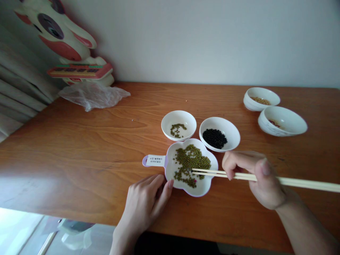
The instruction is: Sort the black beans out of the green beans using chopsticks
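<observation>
Right now, the right hand pinches a pair of pale chopsticks between thumb and fingers, the sticks slanting slightly and reaching over a flower-shaped dish. Their tips are close together, right at a small dark piece among the green beans scattered over the dish, though whether they grip it I cannot tell. A tiny pinkish-red piece lies among the beans nearer the person. The left hand rests on the wooden table with its fingers bent and its thumb at the dish's rim; whether it pinches the rim I cannot tell. The dish's purple handle carries a white label and points left. Just beyond the dish, side by side, are a white bowl of green beans and a white bowl of black beans. Farther right sit a bowl of yellowish pieces and a bowl of reddish pieces. At the far left, a crumpled plastic bag lies before a cow-shaped toy with a keyboard.
</observation>
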